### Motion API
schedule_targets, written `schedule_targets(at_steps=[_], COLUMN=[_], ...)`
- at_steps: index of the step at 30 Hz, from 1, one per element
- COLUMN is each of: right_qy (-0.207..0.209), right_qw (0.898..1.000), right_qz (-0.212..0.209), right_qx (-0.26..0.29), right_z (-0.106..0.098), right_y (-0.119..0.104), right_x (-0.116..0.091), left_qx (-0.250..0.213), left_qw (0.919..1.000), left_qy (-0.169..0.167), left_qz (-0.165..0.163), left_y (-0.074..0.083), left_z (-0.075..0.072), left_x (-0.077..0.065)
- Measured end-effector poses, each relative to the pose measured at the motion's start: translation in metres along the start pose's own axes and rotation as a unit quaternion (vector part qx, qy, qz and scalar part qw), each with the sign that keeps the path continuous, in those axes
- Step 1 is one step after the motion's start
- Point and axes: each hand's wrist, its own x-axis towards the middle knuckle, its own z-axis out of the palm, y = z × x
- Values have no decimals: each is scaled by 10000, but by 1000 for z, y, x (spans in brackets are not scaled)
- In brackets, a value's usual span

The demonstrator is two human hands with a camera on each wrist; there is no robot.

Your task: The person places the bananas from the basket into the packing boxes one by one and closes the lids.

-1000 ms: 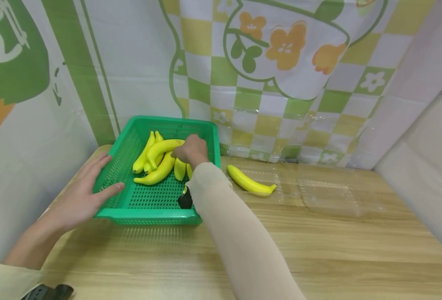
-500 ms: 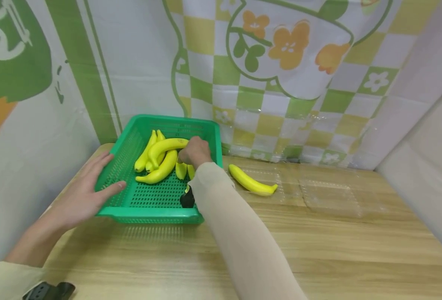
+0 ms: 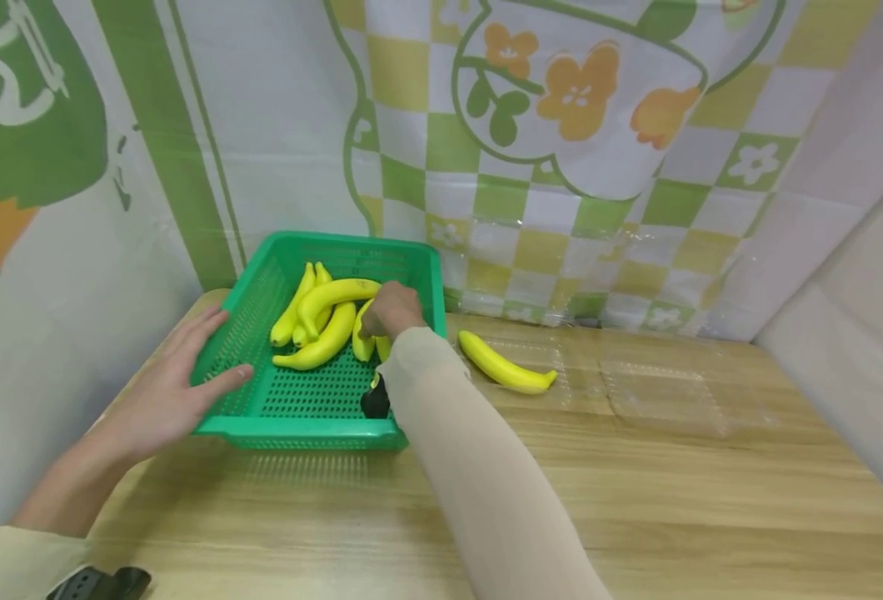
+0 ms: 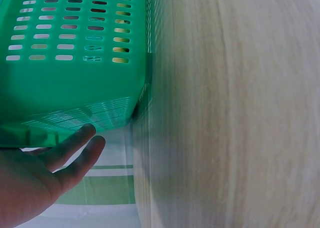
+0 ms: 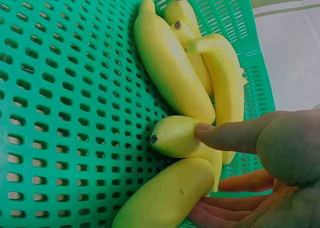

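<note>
Inside a green perforated basket (image 3: pixel 299 428) lie several yellow bananas, some stacked at the left. My right hand (image 3: pixel 395 310) reaches into the basket's right side and pinches a banana (image 5: pixel 175 136). In the right wrist view the thumb (image 5: pixel 225 136) presses on that banana's side, while the other fingers go behind it, partly hidden. Another banana (image 5: pixel 167 195) lies right beside it, close to the fingers. My left hand (image 3: pixel 167 396) rests at the basket's left rim with its fingers spread; in the left wrist view its fingertips (image 4: pixel 90 145) show against the basket's outer wall.
To the right of the basket a single banana (image 3: pixel 505 364) lies over a clear plastic tray, with another clear tray (image 3: pixel 659 392) farther right. A wooden table (image 3: pixel 486 517) carries everything. Patterned cloth walls (image 3: pixel 516 200) stand behind and at both sides.
The banana under my right hand has shifted and shows more of its upper part beside the fingers. The right hand has moved slightly; the left hand stays at the rim.
</note>
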Motion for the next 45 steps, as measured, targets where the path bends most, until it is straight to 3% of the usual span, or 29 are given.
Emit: schedule_targets(at_steps=[6,11,16,22,38,45], right_qy=[14,87,447,815,1235,1450], right_qw=[9997,9999,9978,9886,9678,9557], right_qz=[-4,65,12,-159,-410,-753], right_qx=[-242,25,487,1255,2157,2446], right_z=[-1,-1,0,-1,-7,-8], right_y=[0,0,2,6,8,4], right_x=[0,-1,0,0,4,1], left_qx=[-28,-15,-9,35,-66,-85], left_qw=[10000,10000,10000,10000,9999,9999], left_qy=[-15,3,-15,-39,-91,-96], left_qz=[9,1,-40,-80,-66,-81], left_y=[0,0,2,2,2,2], left_z=[0,0,-1,-1,-1,-1], left_x=[1,0,-1,-1,-1,-1])
